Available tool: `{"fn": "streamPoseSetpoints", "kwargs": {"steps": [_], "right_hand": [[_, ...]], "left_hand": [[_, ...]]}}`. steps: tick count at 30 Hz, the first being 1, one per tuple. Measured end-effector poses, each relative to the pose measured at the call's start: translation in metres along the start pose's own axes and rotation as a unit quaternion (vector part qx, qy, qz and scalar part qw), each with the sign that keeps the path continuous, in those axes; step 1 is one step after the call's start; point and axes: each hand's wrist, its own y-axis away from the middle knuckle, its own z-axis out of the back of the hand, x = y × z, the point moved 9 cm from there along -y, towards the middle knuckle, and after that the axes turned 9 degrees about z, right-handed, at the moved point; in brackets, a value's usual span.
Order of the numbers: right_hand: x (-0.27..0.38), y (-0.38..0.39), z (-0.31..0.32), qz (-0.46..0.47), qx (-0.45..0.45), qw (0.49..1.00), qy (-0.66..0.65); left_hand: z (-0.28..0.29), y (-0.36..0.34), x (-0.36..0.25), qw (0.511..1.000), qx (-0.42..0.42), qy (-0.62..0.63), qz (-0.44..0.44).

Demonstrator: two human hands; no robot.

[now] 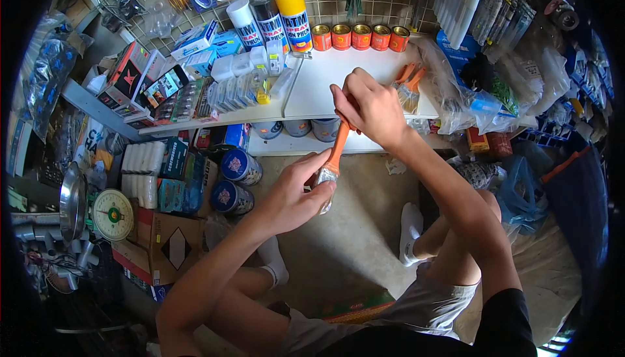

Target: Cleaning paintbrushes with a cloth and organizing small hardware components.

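An orange-handled paintbrush [337, 145] is held at a slant over the floor, just in front of the white shelf. My left hand [296, 197] is closed on its lower end, around the pale metal band and bristle part, which looks like it has a clear wrapper on it. My right hand [368, 106] is closed round the top of the handle, thumb raised, hiding that end. More orange-handled brushes [409, 90] lie on the right part of the white shelf [306, 90], behind my right hand.
Several small orange tins [361, 37] and spray cans [293, 22] line the shelf's back. Blue tubs [239, 166], a dial scale [112, 214] and cardboard boxes [146, 246] are on the left. Plastic bags [521, 191] crowd the right. My legs are spread over the concrete floor [345, 240].
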Motion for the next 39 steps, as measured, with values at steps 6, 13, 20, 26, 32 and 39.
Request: {"fn": "streamPoseSetpoints", "kwargs": {"steps": [6,13,20,26,32,39], "right_hand": [[0.06,0.017,-0.014,0.133,0.034,0.99,0.005],[0.021,0.009,0.009,-0.015,-0.023,1.0,0.003],[-0.021,0.009,0.003,-0.075,-0.026,0.996,0.033],[0.063,0.008,-0.007,0.134,0.016,0.99,-0.035],[-0.028,0.006,-0.002,-0.158,-0.023,0.982,-0.098],[-0.042,0.012,-0.013,-0.217,0.048,0.971,-0.084]], "left_hand": [[0.01,0.0,0.023,0.992,0.013,-0.108,0.057],[0.001,0.005,0.001,1.0,-0.001,0.003,0.012],[-0.001,0.006,-0.027,0.978,-0.092,-0.185,-0.024],[0.015,0.012,-0.014,0.953,-0.173,-0.244,-0.045],[0.01,0.013,-0.029,0.947,-0.199,-0.251,-0.02],[0.033,0.02,-0.051,0.89,-0.292,-0.326,-0.131]]}}
